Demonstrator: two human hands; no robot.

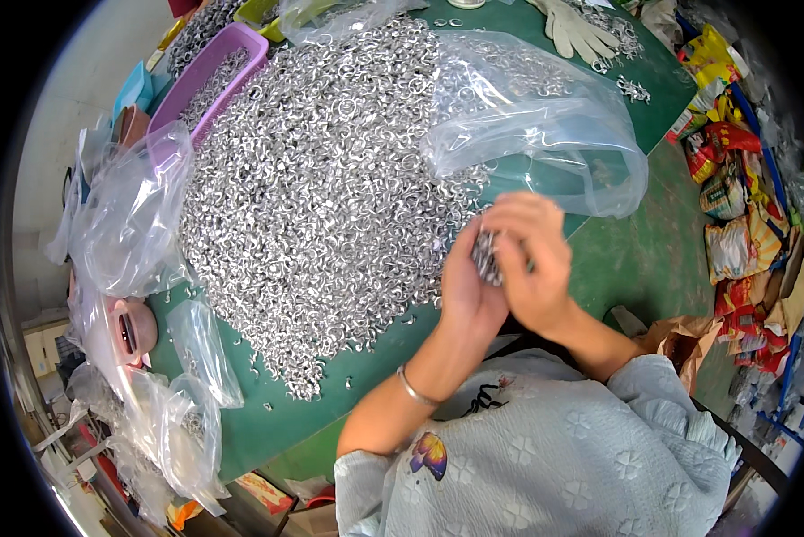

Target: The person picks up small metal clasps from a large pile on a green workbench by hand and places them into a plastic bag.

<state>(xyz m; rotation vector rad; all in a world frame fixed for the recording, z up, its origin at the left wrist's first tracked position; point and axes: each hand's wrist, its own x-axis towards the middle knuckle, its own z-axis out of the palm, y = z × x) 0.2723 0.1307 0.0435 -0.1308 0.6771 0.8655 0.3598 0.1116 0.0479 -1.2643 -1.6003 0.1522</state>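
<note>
Fingers (526,211) of the left hand (467,291) and right hand (540,273) cup small, curved, silvery metal pieces (486,259), with the loose silvery metal heap (312,188) just left; snug palms should limit spills.

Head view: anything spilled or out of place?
Minor: a few loose metal pieces lie on the green tabletop, apart from the main pile's near edge, so they look strayed. Pieces too small to judge damage.
</note>
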